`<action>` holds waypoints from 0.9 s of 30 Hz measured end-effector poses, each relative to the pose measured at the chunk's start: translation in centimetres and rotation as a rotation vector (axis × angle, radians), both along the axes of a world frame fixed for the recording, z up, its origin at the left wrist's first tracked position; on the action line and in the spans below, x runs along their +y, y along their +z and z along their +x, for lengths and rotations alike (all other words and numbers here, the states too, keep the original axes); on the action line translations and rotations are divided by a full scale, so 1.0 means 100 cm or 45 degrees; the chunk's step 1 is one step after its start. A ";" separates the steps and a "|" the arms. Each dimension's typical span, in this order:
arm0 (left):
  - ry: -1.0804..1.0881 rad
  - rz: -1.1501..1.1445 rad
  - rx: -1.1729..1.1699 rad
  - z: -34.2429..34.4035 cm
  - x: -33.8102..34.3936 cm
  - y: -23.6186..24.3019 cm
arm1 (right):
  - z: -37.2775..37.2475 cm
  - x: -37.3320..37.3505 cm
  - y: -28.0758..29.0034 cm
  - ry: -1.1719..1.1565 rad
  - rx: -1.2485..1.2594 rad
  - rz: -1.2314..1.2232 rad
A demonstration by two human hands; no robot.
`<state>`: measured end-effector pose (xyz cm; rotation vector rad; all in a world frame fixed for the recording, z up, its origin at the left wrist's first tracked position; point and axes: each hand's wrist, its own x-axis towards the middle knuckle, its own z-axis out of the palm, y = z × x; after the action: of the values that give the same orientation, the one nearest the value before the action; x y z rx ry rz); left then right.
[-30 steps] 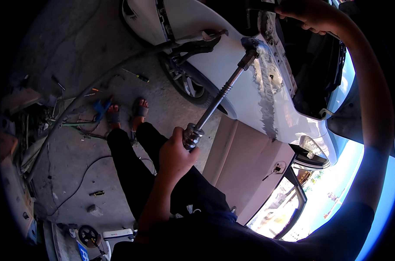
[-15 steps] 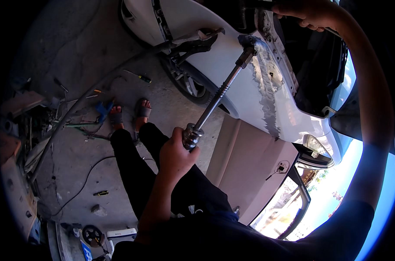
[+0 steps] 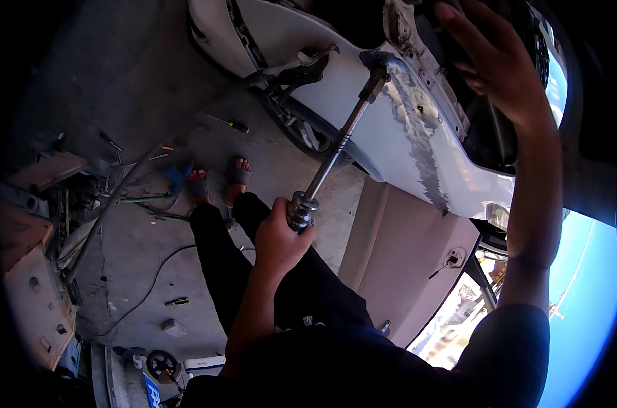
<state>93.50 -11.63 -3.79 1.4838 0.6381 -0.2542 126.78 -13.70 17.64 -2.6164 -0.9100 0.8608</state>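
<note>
My left hand is closed round the chrome grip of a slide hammer; its head is against a rough grey patch on the white car fender. My right hand is raised over the dark engine opening at the top right, its fingers curled at a dark part that I cannot make out.
Below the fender are the wheel and a pinkish door. My sandalled feet are on the concrete floor, near loose screwdrivers, a cable, a long bar, scrap panels and a blue tool.
My right hand has moved from the bar it held at the top edge, its forearm swinging left. My view has shifted slightly, with the car higher in it. My left hand keeps its grip.
</note>
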 end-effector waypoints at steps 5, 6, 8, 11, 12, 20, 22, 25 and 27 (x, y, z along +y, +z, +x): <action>0.011 0.029 0.039 -0.001 0.000 -0.002 | -0.120 -0.128 -0.046 -0.218 0.854 -0.025; 0.007 0.028 0.057 0.002 -0.002 0.001 | -0.140 -0.163 -0.068 -0.368 1.089 -0.243; -0.007 -0.006 0.071 0.008 0.000 0.005 | -0.186 -0.220 -0.132 -0.387 1.208 -0.447; -0.013 0.055 0.098 0.004 -0.002 0.004 | -0.248 -0.284 -0.254 -0.537 1.032 -0.679; 0.018 0.029 0.101 0.005 -0.003 0.006 | -0.272 -0.301 -0.307 -0.461 0.825 -0.782; -0.070 0.020 0.172 0.004 -0.004 -0.001 | -0.359 -0.385 -0.586 -0.645 1.242 -0.797; -0.079 0.034 0.190 0.010 -0.008 0.006 | -0.364 -0.381 -0.588 -1.301 1.583 -0.713; -0.018 0.046 0.209 0.004 -0.014 0.007 | -0.361 -0.367 -0.576 -1.640 1.875 -0.526; 0.004 0.005 0.207 0.001 -0.019 0.005 | -0.365 -0.375 -0.574 -1.626 1.949 -0.525</action>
<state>93.57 -13.51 -3.31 1.4756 0.7713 -0.3742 90.25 -51.18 -39.74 -1.2660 1.1943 1.9378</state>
